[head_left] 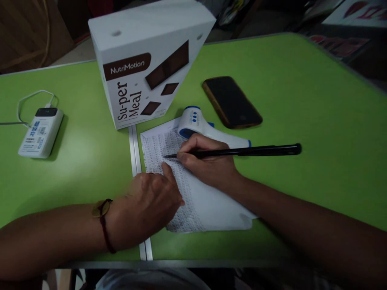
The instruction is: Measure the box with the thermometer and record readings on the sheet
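In my right hand (pixel 213 167) is a black pen (pixel 266 150), pinched near its point by the thumb and fingers. The tip meets a white sheet of paper (pixel 216 207) filled with rows of small dark handwriting on its left part; the right part is blank. My left hand (pixel 148 201) rests on the sheet's left side, index finger stretched toward the pen tip and thumb out; its other fingers are hidden beneath. Just behind my right hand, a white and blue infrared thermometer (pixel 208 129) lies across the paper's top edge.
A white NutriMotion box (pixel 133 100) stands behind the paper. To its right lies a dark smartphone (pixel 232 100) in a brownish case. At left, a white power bank (pixel 40 135) has a cable plugged in. A metal seam (pixel 135 149) crosses the green table (pixel 317 121).
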Action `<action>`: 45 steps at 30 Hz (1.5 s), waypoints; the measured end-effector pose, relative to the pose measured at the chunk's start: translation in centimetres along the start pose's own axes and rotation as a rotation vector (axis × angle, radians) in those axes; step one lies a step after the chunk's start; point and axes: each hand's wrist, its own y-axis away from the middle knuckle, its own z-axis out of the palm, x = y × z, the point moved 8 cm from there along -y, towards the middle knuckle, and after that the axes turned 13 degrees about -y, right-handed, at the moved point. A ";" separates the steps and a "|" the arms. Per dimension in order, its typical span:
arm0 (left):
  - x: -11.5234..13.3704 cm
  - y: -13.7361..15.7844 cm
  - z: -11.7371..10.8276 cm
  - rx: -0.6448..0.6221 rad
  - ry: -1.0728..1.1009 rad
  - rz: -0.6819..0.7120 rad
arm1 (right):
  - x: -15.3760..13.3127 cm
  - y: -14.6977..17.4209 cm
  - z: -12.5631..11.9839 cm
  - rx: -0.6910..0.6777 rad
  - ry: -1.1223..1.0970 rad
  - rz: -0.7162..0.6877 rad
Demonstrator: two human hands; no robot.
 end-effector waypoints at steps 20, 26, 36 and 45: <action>0.1 0.0 0.0 0.057 -0.008 -0.007 | 0.1 0.0 0.5 -0.030 -0.009 0.027; 0.1 -0.3 0.1 0.027 0.000 -0.004 | 0.1 0.0 0.5 -0.044 0.011 0.008; 0.0 -0.4 0.5 -0.034 0.038 0.015 | 0.1 -0.1 0.2 -0.009 0.016 0.026; 0.1 0.0 0.1 0.027 -0.019 0.003 | 0.2 0.0 0.2 -0.016 0.039 0.039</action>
